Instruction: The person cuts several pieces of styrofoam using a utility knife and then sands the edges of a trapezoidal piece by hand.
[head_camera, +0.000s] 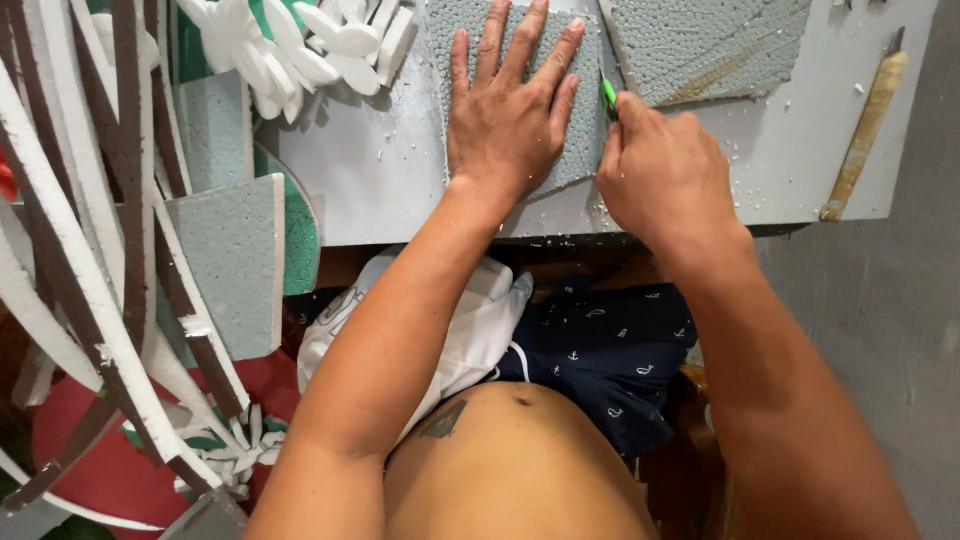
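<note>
My left hand (508, 115) lies flat, fingers spread, on a grey-painted foam sheet (585, 110) on the grey board (380, 170). My right hand (662, 170) is closed around a small cutter with a green tip (608, 93), its tip at the sheet's right edge. A second grey foam piece (700, 45) lies just beyond, at the upper right. White foam crumbs are scattered on the board around the cut.
A long wooden-handled tool (862, 130) rests on the board's right side. White foam petal shapes (300, 45) lie at the back left. Curved white and brown foam strips (90, 260) and grey foam offcuts (230, 260) pile up on the left. Grey floor is at right.
</note>
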